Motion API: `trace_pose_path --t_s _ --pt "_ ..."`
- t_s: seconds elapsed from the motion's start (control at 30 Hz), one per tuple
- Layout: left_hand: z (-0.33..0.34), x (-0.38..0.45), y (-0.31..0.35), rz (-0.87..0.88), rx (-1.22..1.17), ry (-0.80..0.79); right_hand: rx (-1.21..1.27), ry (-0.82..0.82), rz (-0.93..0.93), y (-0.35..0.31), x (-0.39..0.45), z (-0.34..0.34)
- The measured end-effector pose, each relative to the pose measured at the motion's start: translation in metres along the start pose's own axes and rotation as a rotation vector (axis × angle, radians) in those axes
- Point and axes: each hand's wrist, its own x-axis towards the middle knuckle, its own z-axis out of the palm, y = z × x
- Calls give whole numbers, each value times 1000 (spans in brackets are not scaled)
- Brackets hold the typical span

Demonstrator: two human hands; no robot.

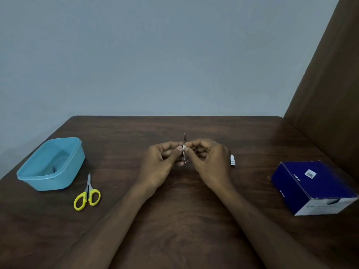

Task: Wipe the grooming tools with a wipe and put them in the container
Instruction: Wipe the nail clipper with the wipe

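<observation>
Both hands meet above the middle of the worktop [174, 220]. The left hand [159, 164] grips a slim metal grooming tool [184, 141], held upright, its pointed tip rising clear of the fingers. The right hand [209, 162] pinches a small white wipe [184, 148] against the tool's shaft, fingers curled. Yellow-handled scissors [87, 195] lie blades closed on the worktop, just beside the blue plastic container [52, 164] at the left; a dark item inside it cannot be identified. A white torn sachet [232, 160] lies behind the right hand. A dark blue cardboard box [312, 187] sits at the right. Worktop: dark wood grain, rounded corners. Plain grey wall [155, 55] behind
</observation>
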Motion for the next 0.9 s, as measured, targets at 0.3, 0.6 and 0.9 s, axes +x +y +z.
trace_pose_path --t_s 0.3,0.6,0.9 --pt "-2 2 -1 -20 -44 20 -12 -67 -24 2 -3 -7" --pt "-4 2 2 -31 -141 19 29 -42 -16 -3 0 -7" --pt "-5 5 1 -57 -185 49 -4 -50 3 -4 -1 -4"
